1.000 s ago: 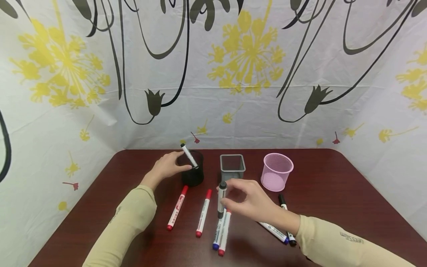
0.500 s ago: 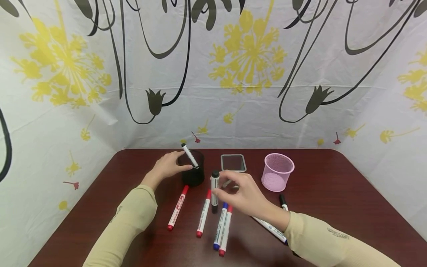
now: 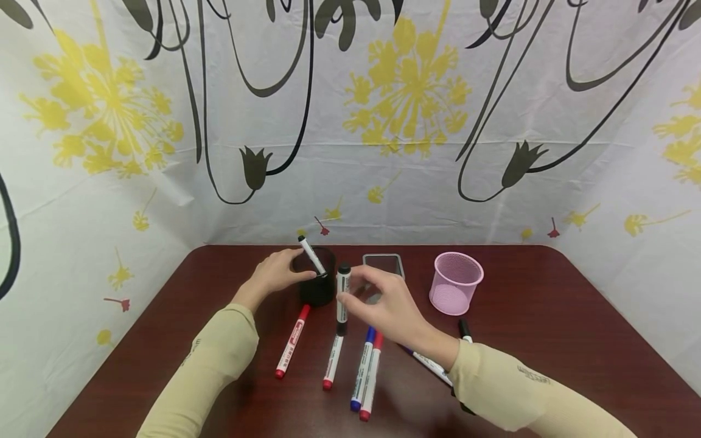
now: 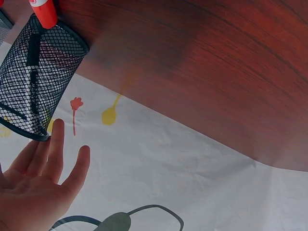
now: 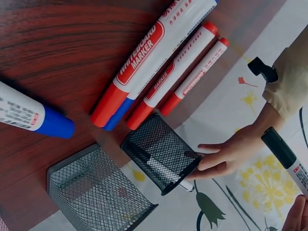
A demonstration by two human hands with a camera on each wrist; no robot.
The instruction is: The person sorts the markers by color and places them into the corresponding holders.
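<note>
My left hand (image 3: 274, 271) holds the rim of the black mesh pen cup (image 3: 317, 293), thumb in front and fingers behind. The left wrist view shows its fingertips against the rim of this cup (image 4: 41, 82). One black-capped whiteboard marker (image 3: 311, 254) leans inside it. Between thumb and fingers, my right hand (image 3: 389, 304) pinches another black-capped whiteboard marker (image 3: 342, 298), nearly upright, just right of the black cup and above the table. In the right wrist view this marker (image 5: 284, 151) appears at the right edge, only partly in frame.
A grey square mesh holder (image 3: 402, 267) is partly behind my right hand. Farther right stands a pink mesh cup (image 3: 454, 298). Red markers (image 3: 292, 344) and a blue marker (image 3: 361, 374) lie in front. Another blue marker (image 3: 432, 368) and a black marker (image 3: 465, 330) lie partly under the right arm.
My right hand has carried its marker left and slightly farther back, from before the grey holder to beside the black cup. The left hand and the cup have stayed put.
</note>
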